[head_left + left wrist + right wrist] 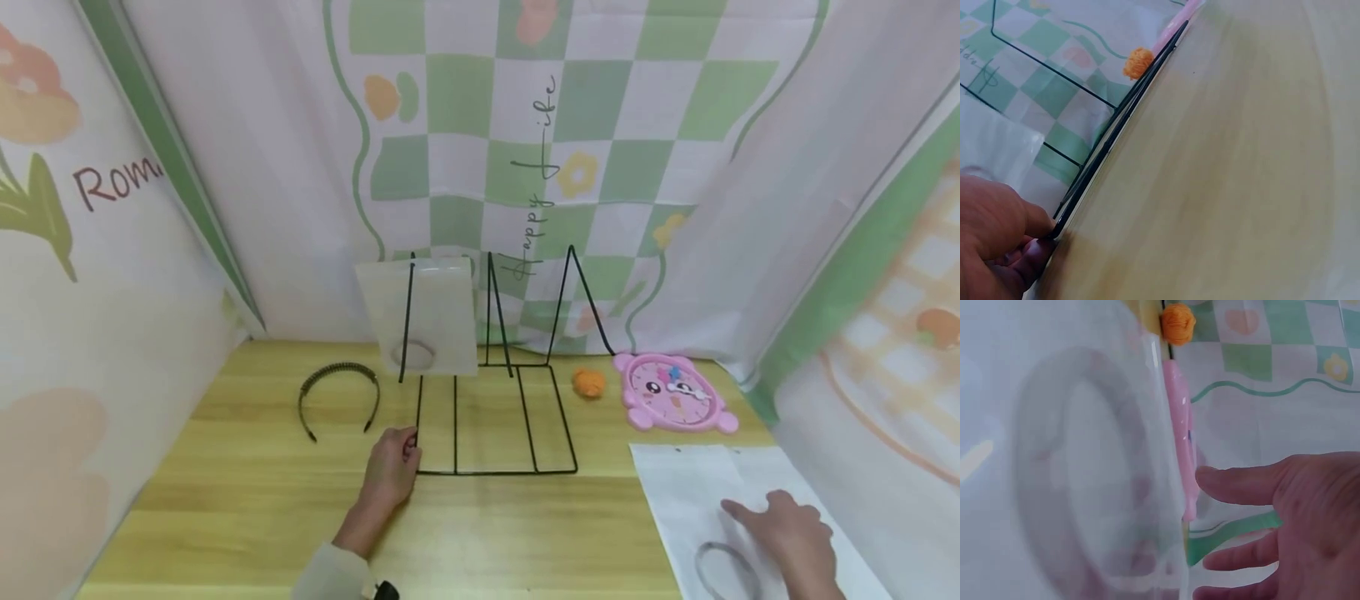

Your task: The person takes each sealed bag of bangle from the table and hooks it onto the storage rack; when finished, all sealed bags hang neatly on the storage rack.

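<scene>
Wire rack (487,433) stands mid-desk (247,492); the left hand (392,471) curls its fingers (1035,250) round the rack's front left corner. The right hand (787,533) lies flat, fingers straight, on a clear bag (705,492) holding a headband (723,571). Beyond lie a pink clock (675,392), an orange pompom (588,382) and a black headband (337,396).

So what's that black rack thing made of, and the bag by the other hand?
The rack looks like thin metal wire with a black coating: slim, stiff, straight rods. The bag under the right hand seems soft frosted plastic; a ring shape shows dimly through it. The left hand holds the rack's corner.
</scene>
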A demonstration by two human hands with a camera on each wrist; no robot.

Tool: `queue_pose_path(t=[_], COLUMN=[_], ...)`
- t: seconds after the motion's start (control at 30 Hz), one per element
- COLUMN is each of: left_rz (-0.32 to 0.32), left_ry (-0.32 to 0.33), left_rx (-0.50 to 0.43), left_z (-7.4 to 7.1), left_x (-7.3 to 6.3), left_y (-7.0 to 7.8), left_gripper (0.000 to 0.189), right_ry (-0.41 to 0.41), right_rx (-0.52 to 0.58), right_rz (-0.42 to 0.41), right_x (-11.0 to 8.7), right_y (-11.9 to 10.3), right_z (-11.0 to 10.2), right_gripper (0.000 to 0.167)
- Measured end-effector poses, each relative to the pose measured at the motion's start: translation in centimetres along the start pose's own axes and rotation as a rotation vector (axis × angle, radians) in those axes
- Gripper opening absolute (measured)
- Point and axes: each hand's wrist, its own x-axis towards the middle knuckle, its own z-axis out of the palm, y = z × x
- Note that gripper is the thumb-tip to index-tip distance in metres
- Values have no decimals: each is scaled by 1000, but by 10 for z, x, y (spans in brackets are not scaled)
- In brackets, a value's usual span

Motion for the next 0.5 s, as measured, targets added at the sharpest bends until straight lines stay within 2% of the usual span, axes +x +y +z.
queue_pose_path(t=[0.23,0.37,0.5], left_rz=[-10,12,17], left_ry=[-10,-5,-10], left_rx=[-3,2,-1], left_z=[0,0,0], left_x=[1,2,2], left_y=[1,1,2], left_gripper=[38,37,37], right_ry=[-48,-77,-29], right_rx=[-26,-8,36], right_rz=[-24,2,-2], right_x=[-3,-1,2], right_y=[5,6,13], right_z=[3,4,4], right_gripper=[82,83,80])
